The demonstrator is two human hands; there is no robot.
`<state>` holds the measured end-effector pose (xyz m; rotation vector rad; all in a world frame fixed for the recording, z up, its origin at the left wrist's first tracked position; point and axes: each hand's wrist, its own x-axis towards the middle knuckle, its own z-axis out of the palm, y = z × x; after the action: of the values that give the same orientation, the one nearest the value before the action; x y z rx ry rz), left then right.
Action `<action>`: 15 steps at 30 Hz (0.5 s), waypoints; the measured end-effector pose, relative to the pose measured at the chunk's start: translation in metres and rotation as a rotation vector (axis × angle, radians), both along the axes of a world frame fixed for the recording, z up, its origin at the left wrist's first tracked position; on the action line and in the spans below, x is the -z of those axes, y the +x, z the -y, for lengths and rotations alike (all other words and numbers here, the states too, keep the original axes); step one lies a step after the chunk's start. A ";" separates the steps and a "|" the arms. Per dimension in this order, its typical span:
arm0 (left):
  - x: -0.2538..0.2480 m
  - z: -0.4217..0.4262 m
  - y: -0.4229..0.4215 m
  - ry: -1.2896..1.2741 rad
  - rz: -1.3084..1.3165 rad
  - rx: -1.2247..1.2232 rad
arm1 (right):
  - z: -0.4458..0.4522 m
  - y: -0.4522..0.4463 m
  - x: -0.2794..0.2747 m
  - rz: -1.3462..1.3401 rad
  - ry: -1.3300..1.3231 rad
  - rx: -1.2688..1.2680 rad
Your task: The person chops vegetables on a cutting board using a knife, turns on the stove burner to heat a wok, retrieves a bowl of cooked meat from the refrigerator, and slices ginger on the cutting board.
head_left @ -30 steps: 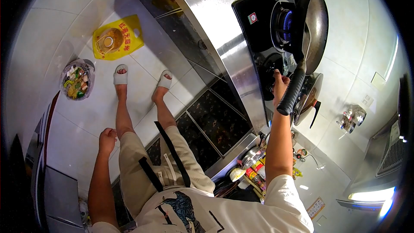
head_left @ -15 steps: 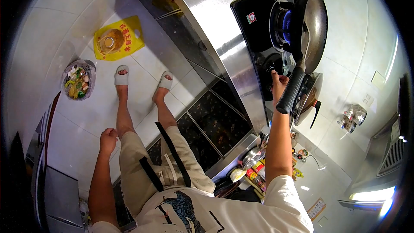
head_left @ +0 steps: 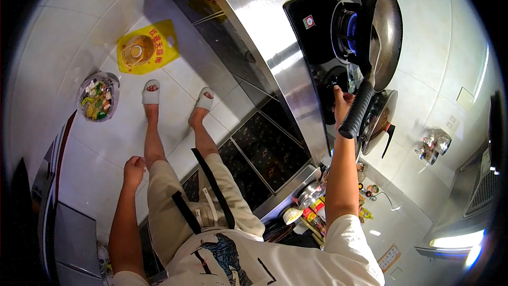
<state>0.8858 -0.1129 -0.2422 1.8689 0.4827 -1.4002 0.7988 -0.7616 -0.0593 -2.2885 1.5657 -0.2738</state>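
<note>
My right hand (head_left: 342,104) reaches to the front of the black gas stove (head_left: 323,32), its thumb and fingers pinched at a dark stove knob (head_left: 334,81). The wok's handle partly covers that hand. A blue flame (head_left: 351,32) burns on the far burner. Over it is a wok (head_left: 389,42) with a black ribbed handle (head_left: 357,110) pointing toward me; a metal utensil (head_left: 375,50) rests inside. Low at my side hangs my left hand (head_left: 134,171), fingers curled in, with nothing visible in it.
A lidded pan (head_left: 382,122) stands on the nearer burner. Bottles and packets (head_left: 315,217) crowd the counter beside my right arm. On the floor are a yellow bag (head_left: 166,47) with a jug on it and a bin of food scraps (head_left: 98,98). A range hood (head_left: 465,206) hangs at the right.
The view has shifted very slightly. My hands, the wok and the flame look the same as before.
</note>
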 end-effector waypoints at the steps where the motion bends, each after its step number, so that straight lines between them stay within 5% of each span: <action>1: 0.004 -0.002 -0.003 -0.024 0.009 -0.030 | 0.003 -0.003 0.002 -0.001 -0.016 -0.015; 15: 0.005 -0.002 -0.006 -0.026 0.000 -0.004 | 0.004 0.000 0.004 0.055 0.012 -0.016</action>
<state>0.8798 -0.1109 -0.2475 1.8461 0.4658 -1.3968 0.7987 -0.7653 -0.0631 -2.2632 1.5172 -0.3197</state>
